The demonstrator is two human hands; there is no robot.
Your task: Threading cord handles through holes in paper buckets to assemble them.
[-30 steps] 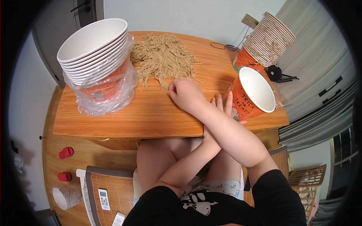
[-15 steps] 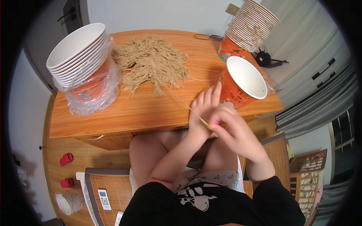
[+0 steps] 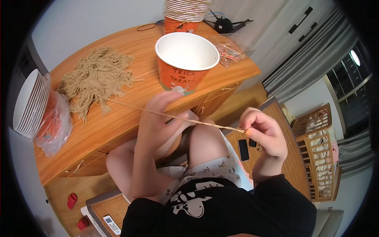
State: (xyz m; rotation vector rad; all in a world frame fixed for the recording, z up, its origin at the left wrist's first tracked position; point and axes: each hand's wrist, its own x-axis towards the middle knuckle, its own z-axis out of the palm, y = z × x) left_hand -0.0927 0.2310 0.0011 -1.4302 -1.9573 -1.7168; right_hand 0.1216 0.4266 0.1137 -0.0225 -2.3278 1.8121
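Observation:
My right hand [image 3: 265,132] pinches the end of a thin tan cord [image 3: 215,125] between thumb and fingertips. Slightly slack, the cord crosses in front of my left hand [image 3: 158,125] toward a tangled pile of tan cords [image 3: 98,77] on the table. My left hand's fingers are stretched apart and a little blurred; no grip on the cord shows. Just beyond it stands an orange paper bucket [image 3: 166,73] with a white inside, upright near the table's front edge.
The wooden table [image 3: 134,93] also bears nested white-rimmed buckets in plastic wrap [image 3: 55,130] at left and a stack of orange buckets [image 3: 187,10] behind. A clear packet [image 3: 231,53] and a black router [image 3: 224,25] lie back right. A phone [image 3: 243,150] rests at my right.
My right hand has moved right and away from my left hand, drawing the cord out longer between them. The view has turned rightward, so the table items appear farther left.

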